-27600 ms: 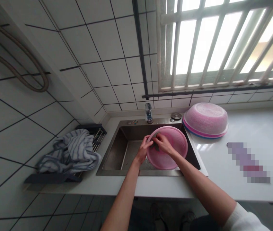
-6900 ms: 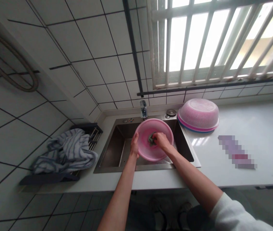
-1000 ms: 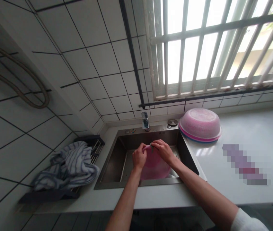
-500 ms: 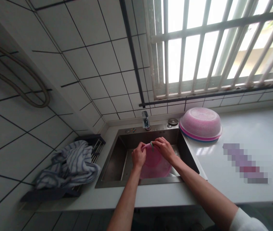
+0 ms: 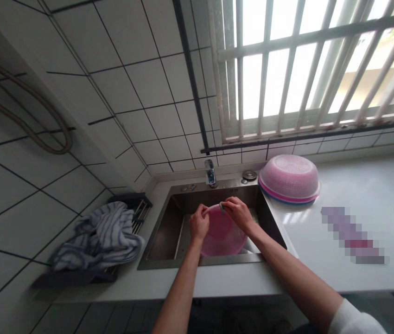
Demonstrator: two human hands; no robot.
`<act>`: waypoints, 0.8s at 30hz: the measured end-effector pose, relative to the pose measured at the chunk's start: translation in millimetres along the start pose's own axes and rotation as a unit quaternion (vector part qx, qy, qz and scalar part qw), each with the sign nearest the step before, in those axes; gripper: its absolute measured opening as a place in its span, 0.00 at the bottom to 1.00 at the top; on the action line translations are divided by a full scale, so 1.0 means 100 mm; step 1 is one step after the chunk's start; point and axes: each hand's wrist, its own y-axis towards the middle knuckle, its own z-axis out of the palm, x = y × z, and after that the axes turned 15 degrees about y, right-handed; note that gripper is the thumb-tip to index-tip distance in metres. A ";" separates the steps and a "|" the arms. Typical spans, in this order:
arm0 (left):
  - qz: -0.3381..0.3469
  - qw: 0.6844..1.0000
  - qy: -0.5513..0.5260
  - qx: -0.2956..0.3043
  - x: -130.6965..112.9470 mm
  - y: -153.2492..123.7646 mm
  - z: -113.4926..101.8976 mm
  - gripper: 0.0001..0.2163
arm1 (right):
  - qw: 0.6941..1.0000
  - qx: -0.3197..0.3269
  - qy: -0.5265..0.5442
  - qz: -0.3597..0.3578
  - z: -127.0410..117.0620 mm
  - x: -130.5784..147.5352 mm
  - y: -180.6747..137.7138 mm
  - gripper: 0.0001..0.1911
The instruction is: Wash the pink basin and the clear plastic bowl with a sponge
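A pink plastic basin is tilted up inside the steel sink, its inside facing me. My left hand grips its rim at the upper left, fingers closed over the edge. At the top of the rim, my right hand pinches a thin green pad folded over the edge. Most of that pad is hidden under the fingers, so its exact kind does not show. Behind the basin stands the chrome faucet; I see no water running from it.
An upside-down pink strainer basket rests on other basins on the counter, right of the sink. A drain strainer lies by the faucet. At left, a striped cloth covers a dark rack. A blurred-out patch lies at right.
My right hand and the green pad have shifted slightly right along the rim. The basin has tipped a little, showing more of its inside. My left hand keeps its grip.
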 end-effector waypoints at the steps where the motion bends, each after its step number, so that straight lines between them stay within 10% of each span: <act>1: -0.009 1.000 -0.006 -0.011 0.02 0.01 0.00 0.04 | 1.000 -0.010 0.001 0.009 -0.02 -0.03 0.01 0.09; 7: -0.068 0.995 -0.027 -0.066 0.11 0.04 -0.02 0.02 | 0.995 -0.068 -0.002 0.076 -0.15 -0.17 0.01 0.09; 14: 0.003 1.000 -0.008 -0.018 0.01 -0.01 0.03 0.05 | 1.000 0.004 0.006 0.000 -0.01 0.02 0.02 0.10; 24: -0.113 0.984 -0.098 -0.096 0.24 0.11 0.05 0.03 | 0.985 -0.120 0.030 0.118 -0.24 -0.23 -0.01 0.12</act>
